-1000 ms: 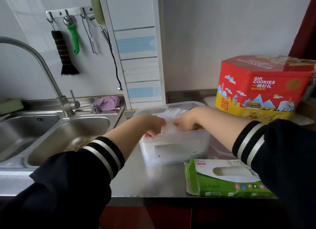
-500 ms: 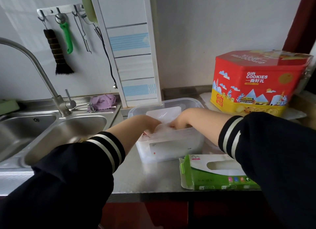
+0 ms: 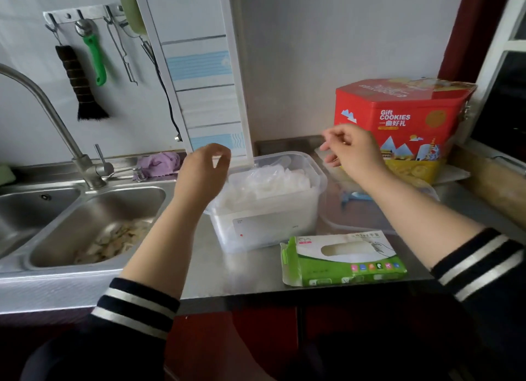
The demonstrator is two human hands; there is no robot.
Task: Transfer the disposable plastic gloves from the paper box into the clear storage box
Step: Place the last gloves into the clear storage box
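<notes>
The clear storage box (image 3: 318,178) stands on the steel counter with a stack of thin plastic gloves (image 3: 267,181) filling it. The green and white paper box (image 3: 341,262) lies flat at the counter's front edge, its end flap open. My left hand (image 3: 203,172) hovers above the box's left side, fingers loosely curled and holding nothing. My right hand (image 3: 351,150) is raised above and to the right of the box, fingers also loosely curled, nothing in it.
A clear lid (image 3: 367,209) lies right of the storage box, and a red cookie tin (image 3: 404,124) stands behind it. A double steel sink (image 3: 94,227) with a tap (image 3: 57,118) is on the left. A purple cloth (image 3: 159,164) lies by the tap.
Both hands were down inside the storage box pressing on the gloves; they have lifted out and moved apart, and the gloves stay in the box.
</notes>
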